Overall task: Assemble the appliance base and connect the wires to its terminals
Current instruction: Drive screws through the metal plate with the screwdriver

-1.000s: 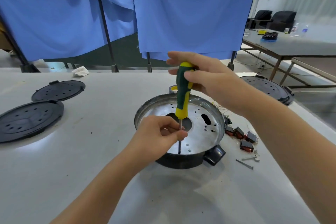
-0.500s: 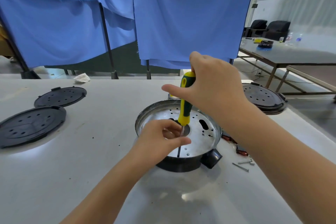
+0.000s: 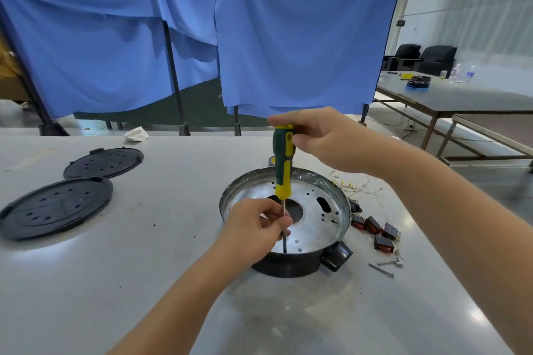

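The round appliance base (image 3: 331,228), a silver perforated plate in a black housing, sits on the grey table. A green-and-yellow screwdriver (image 3: 283,164) stands upright with its tip on the plate near the front rim. My right hand (image 3: 323,138) grips the top of its handle. My left hand (image 3: 253,225) pinches the metal shaft low down, just above the plate. Thin wires with gold terminals (image 3: 354,186) lie behind the base on the right. Several black-and-red switches (image 3: 375,228) lie beside it.
Two black perforated covers (image 3: 54,207) (image 3: 103,161) lie at the left. Loose screws (image 3: 383,266) rest right of the base. A crumpled white cloth (image 3: 135,134) sits at the table's far edge. Blue curtains hang behind; another table (image 3: 461,95) stands at the right.
My right hand has turned on the handle, its fingers regripping the top. The screwdriver stays upright on the plate, and my left hand keeps pinching the shaft.
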Tool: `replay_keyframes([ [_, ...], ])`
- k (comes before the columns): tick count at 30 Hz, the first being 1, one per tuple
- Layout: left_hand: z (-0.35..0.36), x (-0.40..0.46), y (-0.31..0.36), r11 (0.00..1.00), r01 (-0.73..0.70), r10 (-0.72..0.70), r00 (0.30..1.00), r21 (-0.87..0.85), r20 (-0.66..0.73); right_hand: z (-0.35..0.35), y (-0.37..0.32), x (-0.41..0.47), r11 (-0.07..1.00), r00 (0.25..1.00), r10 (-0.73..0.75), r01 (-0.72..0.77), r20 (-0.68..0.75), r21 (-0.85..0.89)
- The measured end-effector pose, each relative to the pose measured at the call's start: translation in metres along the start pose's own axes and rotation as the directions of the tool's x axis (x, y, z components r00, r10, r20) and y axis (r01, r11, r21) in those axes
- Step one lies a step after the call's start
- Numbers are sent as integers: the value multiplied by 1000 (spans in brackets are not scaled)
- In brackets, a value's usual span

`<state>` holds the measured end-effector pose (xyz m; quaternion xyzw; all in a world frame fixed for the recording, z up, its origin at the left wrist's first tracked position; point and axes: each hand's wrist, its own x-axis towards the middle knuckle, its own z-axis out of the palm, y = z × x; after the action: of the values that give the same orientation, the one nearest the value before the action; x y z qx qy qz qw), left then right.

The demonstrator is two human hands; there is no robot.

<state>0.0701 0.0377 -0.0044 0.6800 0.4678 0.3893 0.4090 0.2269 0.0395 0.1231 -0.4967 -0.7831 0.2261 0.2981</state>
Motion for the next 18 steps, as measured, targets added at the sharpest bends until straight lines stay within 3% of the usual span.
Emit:
replay_keyframes([
  [5, -2, -1, 2, 1000, -7, 9, 992, -10, 129, -7, 3, -2, 999, 998, -38, 37, -57, -19],
  [9, 0, -2, 6, 1000, -4, 5, 975, -6, 222, 0, 2, -2, 960, 974, -80, 18, -212, -278],
  [11, 1, -1, 7, 999, -26, 21, 982, 27, 186, 6, 1, -2, 891, 944, -130, -23, -303, -453],
  [14, 1, -2, 9, 997, -43, 42, 999, 57, 20, 9, -5, -1, 726, 892, -187, -157, -412, -669],
  [18, 7, -2, 6, 997, -62, 66, 995, 51, -71, 12, -10, 1, 562, 863, -225, -265, -453, -783],
])
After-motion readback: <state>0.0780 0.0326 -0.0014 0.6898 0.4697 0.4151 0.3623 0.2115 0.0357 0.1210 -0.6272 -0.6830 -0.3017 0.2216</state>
